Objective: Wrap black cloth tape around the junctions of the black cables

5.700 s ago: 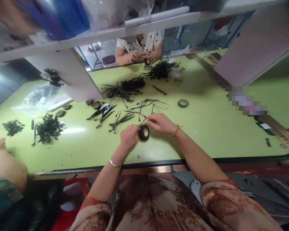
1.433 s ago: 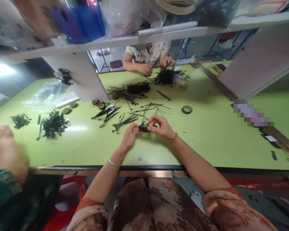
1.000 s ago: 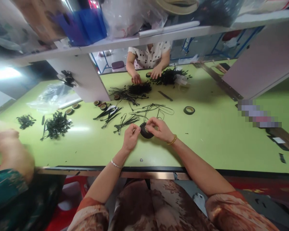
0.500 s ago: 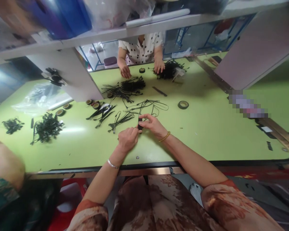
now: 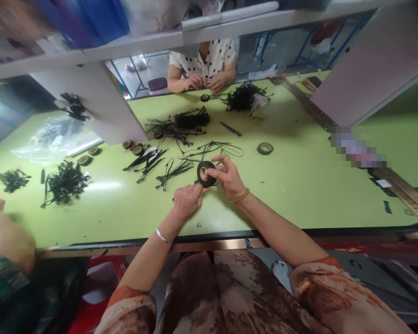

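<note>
My right hand (image 5: 228, 178) grips a roll of black tape (image 5: 201, 177), its pale core turned toward me, thumb at the core. Just below and left, my left hand (image 5: 188, 202) is closed, fingertips close to the roll. What looks like a thin black cable (image 5: 173, 199) pokes out beside this fist; most of it is hidden by the fingers. Beyond both hands lie loose black cables (image 5: 218, 147) and a small cable bunch (image 5: 174, 171). Another tape roll (image 5: 265, 148) rests flat to the right.
Cable heaps (image 5: 65, 182) and small tape rolls (image 5: 84, 160) lie at left on the green table (image 5: 299, 195). Across it, a co-worker's hands (image 5: 207, 83) are near more cables (image 5: 191, 119). A shelf (image 5: 153, 41) crosses above. Another person's arm (image 5: 7, 222) is at left.
The tape roll in my right hand has turned from edge-on to showing its core. My left hand has shifted slightly right. The co-worker's hands have come together near their body.
</note>
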Tool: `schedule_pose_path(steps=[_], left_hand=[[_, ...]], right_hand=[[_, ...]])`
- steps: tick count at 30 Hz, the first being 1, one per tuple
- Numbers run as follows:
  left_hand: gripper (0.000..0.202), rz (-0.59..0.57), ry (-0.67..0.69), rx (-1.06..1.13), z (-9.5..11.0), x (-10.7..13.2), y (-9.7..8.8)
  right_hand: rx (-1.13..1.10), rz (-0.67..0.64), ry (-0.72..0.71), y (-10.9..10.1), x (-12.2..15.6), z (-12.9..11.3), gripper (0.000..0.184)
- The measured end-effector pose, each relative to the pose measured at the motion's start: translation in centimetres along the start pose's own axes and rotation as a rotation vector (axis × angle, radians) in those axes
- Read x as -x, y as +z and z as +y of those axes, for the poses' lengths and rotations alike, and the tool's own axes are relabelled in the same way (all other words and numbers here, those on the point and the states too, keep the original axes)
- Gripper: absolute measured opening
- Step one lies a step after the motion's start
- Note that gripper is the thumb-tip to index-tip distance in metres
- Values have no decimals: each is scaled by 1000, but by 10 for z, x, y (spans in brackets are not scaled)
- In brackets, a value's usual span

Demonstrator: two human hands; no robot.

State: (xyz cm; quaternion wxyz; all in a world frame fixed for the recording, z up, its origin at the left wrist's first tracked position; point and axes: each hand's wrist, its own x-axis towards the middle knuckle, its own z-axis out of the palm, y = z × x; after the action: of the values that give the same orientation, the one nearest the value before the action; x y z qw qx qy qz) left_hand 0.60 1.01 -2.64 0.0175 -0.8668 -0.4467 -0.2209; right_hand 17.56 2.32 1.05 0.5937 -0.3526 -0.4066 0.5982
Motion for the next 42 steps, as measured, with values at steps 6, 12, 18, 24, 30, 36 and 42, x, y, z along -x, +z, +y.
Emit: schedule_pose_path(steps=[6, 12, 18, 24, 30, 36, 42], left_hand=[[31, -36, -181, 31, -2, 0, 7], [17, 20, -370, 239, -2, -2, 2], [11, 165, -409, 427, -3, -5, -2], [11, 189, -546, 775, -8, -9, -8], [13, 146, -810, 1324, -8, -15, -10], [21, 237, -683, 1100, -9, -13, -8], [20, 286, -469, 692, -8, -8, -8]], right_hand=[[13, -87, 4, -11, -2, -10, 52], [82, -191, -17, -15, 0, -11, 45], [230, -246, -67, -18, -3, -5, 41], [545, -318, -204, -21, -6, -2, 34], [692, -370, -276, -22, -6, -1, 28], [884, -376, -394, -22, -7, -2, 25], [1248, -354, -405, -16, -5, 0, 50]])
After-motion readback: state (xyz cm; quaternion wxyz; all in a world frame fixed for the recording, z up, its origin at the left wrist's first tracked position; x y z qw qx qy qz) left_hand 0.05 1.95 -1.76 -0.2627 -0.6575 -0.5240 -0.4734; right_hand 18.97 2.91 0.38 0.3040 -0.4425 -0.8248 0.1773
